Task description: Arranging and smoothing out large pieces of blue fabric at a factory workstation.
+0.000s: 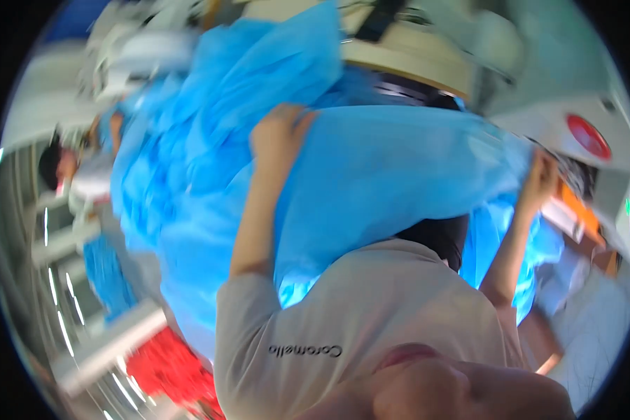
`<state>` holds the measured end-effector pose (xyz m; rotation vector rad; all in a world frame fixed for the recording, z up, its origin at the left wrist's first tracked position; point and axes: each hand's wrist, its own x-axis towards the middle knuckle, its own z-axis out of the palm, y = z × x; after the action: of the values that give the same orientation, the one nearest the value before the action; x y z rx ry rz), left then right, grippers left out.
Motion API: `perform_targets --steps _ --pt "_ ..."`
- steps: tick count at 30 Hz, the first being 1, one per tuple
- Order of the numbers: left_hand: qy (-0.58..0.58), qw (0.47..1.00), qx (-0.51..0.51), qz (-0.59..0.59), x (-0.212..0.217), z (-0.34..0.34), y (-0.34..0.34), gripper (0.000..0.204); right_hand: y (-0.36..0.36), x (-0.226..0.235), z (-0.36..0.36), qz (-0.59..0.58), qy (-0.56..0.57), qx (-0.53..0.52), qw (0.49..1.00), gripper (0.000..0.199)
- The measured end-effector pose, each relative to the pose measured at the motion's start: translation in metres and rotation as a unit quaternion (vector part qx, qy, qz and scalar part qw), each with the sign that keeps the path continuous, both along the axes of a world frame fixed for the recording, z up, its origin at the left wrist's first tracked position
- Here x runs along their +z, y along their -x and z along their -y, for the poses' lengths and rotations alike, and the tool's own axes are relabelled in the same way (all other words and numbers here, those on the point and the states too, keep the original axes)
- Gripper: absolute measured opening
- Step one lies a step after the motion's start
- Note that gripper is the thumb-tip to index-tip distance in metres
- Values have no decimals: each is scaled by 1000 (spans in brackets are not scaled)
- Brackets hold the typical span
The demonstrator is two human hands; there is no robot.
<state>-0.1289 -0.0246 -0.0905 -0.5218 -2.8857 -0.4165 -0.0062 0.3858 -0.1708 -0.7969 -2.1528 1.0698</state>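
A thin, slightly see-through sheet of light blue fabric (385,168) is stretched across in front of my body. My left hand (280,136) grips its left end, thumb along the upper edge. At the far right end, my right hand (539,180) is closed on the fabric, its fingers somewhat blurred. To the left of my left hand, a large crumpled heap of the same blue fabric (189,154) rises and spills down toward my lap. Whether the stretched piece is joined to that heap, I cannot tell.
Beyond the fabric is a pale tabletop (413,59) with a dark object (381,17) on it. White machinery (147,52) stands at the far left. A co-worker (77,168) is at the left. Red fabric (171,371) lies at the lower left, and an orange piece (579,210) at the right.
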Motion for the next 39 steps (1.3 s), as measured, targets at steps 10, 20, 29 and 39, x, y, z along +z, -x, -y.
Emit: perform_targets --steps 10,20,29,39 --pt "-272 957 19 97 -12 -7 -13 33 11 51 48 -11 39 146 988 37" --pt "-152 957 -247 8 33 -119 2 28 -82 90 -16 23 195 7 981 25" --pt "-109 955 -273 -30 -2 -160 -5 21 -85 56 -46 96 -357 -95 924 24" --pt "-87 969 -230 -11 15 -138 1 17 -59 81 -38 78 -457 -217 859 38"
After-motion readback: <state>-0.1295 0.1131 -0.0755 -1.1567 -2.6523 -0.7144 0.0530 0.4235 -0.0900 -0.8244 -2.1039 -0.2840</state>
